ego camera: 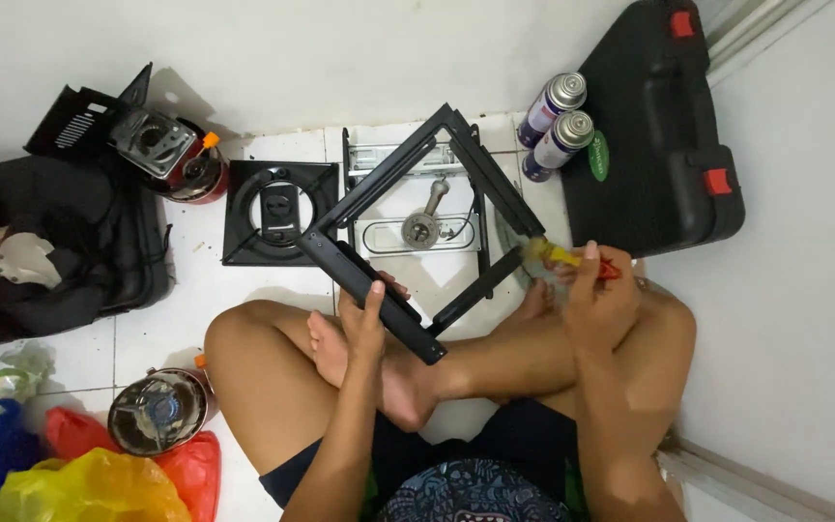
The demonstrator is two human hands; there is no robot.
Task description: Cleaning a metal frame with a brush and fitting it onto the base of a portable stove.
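The left hand (pixel 367 319) clamps the black stove frame (pixel 408 208), tilted up over the stove base (pixel 420 230). Beside that grip, the right hand (pixel 596 290) pinches a yellow tool (pixel 561 255) at the frame's corner; frame is detached, reassembly seems left.

Left hand (pixel 367 311) on black frame (pixel 408 208) (tilted)

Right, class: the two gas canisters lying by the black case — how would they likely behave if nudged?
The two gas canisters lie on their sides, so their round bodies would probably roll across the smooth tiled floor. They look like rigid metal, likely stiff rather than yielding. The black case beside them would probably stop a roll that way.
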